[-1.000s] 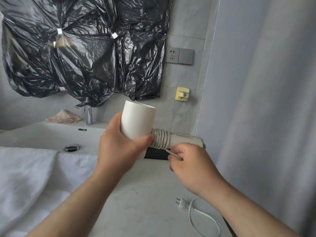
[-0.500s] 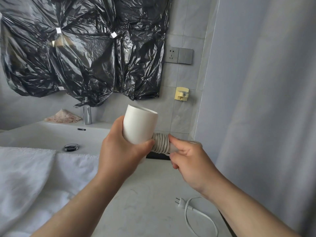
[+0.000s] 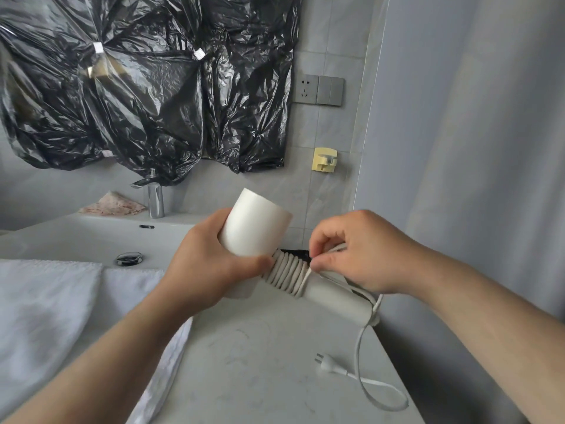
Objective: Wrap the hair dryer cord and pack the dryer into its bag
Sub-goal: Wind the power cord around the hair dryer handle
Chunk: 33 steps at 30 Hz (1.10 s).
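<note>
A white hair dryer [image 3: 255, 228] is held above the grey countertop [image 3: 269, 362]. My left hand [image 3: 203, 264] grips its barrel, thumb near the handle's top. Several turns of white cord [image 3: 287, 273] are coiled round the upper handle [image 3: 336, 296]. My right hand [image 3: 363, 252] pinches the cord just right of the coil, above the handle. The loose cord [image 3: 359, 341] drops from the handle's end, loops on the counter and ends in the plug [image 3: 325, 362]. A dark object [image 3: 295, 253], perhaps the bag, shows partly behind the dryer.
A white basin [image 3: 91, 237] with drain [image 3: 130, 257] and chrome tap [image 3: 156, 200] lies at left. White towels [image 3: 46, 307] cover the counter's front left. Black plastic sheeting [image 3: 146, 87] hangs on the wall. A socket [image 3: 306, 88] and yellow hook [image 3: 324, 160] sit on the tiles.
My right hand rose from under the handle to above it, carrying the cord round for further turns. The dryer tilted so its handle points down right. The loose cord on the counter grew shorter.
</note>
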### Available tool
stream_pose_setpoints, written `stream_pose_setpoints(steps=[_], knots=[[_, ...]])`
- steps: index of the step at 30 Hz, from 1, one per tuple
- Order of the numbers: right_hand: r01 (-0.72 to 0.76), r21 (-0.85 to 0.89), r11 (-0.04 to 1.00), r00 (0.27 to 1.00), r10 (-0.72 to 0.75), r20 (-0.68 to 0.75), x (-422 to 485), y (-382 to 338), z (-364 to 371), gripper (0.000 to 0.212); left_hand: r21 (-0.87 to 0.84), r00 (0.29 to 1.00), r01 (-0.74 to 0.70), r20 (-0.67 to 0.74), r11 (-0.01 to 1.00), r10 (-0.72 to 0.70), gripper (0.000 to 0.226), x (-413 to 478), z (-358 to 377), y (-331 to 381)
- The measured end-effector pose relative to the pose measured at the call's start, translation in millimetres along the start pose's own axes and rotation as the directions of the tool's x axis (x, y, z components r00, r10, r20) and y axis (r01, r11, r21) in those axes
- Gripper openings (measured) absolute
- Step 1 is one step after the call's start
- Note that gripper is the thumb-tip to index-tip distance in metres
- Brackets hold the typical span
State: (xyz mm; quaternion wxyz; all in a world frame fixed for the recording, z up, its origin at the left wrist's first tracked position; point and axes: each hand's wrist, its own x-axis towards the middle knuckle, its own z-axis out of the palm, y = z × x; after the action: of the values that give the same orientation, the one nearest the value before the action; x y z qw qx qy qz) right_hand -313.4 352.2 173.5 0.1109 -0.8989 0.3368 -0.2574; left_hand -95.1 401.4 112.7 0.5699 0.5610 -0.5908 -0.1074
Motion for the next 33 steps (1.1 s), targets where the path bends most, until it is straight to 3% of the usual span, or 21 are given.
stream_pose_setpoints(steps=[5,9,15,18,21,25,29,31,33], knots=[[0.011,0.126,0.992,0.995,0.002,-0.097,5,4,-5,0.034,-0.14,0.997,-0.028,0.071,0.99,0.038,0.065,-2,-15,7],[-0.011,0.167,0.986,0.999,0.005,0.033,9,6,-7,0.049,-0.115,0.988,-0.11,0.097,0.987,0.122,0.067,-2,-26,16],[-0.008,0.11,0.994,0.985,-0.012,0.175,11,6,-12,0.039,-0.032,0.971,-0.203,0.122,0.979,0.205,0.07,-3,-32,23],[-0.034,0.297,0.954,0.981,-0.026,0.194,10,7,-14,0.032,-0.133,0.974,-0.186,0.106,0.974,0.2,0.063,-2,-32,22],[-0.124,0.65,0.749,0.962,-0.07,0.263,7,13,-11,0.026,-0.385,0.971,-0.13,0.137,0.914,0.196,0.053,0,-28,21],[-0.139,0.85,0.509,0.975,-0.082,0.208,5,26,2,0.025,-0.577,0.982,-0.065,0.106,0.814,0.153,0.039,1,-16,24],[-0.159,0.987,-0.011,0.985,-0.068,0.157,-1,32,27,0.023,-0.638,0.993,-0.055,0.042,0.768,0.106,0.035,1,-7,26],[-0.114,0.989,-0.097,0.993,-0.003,0.114,-2,27,38,0.007,-0.637,0.997,-0.057,0.003,0.769,0.077,0.038,1,-3,25],[-0.086,0.989,-0.117,0.993,0.068,0.095,-2,21,45,0.018,-0.63,0.998,-0.065,-0.04,0.774,0.051,0.039,0,-1,23]])
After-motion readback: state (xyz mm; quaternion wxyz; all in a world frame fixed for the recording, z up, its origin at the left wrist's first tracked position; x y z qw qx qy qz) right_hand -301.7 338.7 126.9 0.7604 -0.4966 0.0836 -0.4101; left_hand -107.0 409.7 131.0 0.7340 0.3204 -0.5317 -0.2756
